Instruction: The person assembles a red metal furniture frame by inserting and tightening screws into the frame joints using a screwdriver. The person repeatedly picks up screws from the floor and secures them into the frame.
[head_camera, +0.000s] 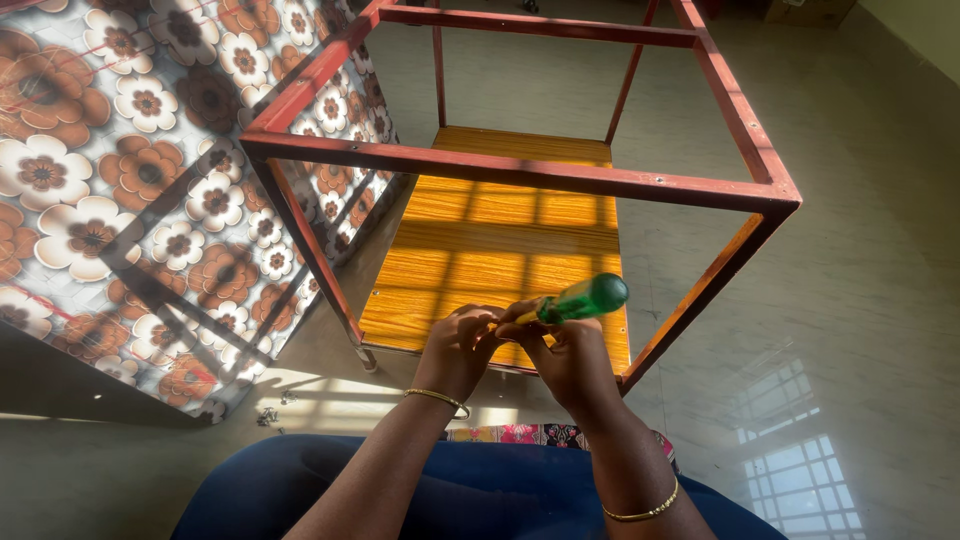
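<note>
Together, both hands (515, 350) grip the screwdriver's (583, 298) shaft.

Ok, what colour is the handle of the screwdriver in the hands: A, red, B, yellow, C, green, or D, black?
C: the screwdriver has a clear green handle, gripped by the right hand with the left hand beside it, in front of the red metal frame.

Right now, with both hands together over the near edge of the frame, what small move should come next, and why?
Probably lower the tip onto the near edge of the wooden base panel. The right hand holds the green-handled screwdriver above it, the left hand pinches at its tip, where any screw is hidden, and small holes dot that panel inside the red metal frame.
</note>
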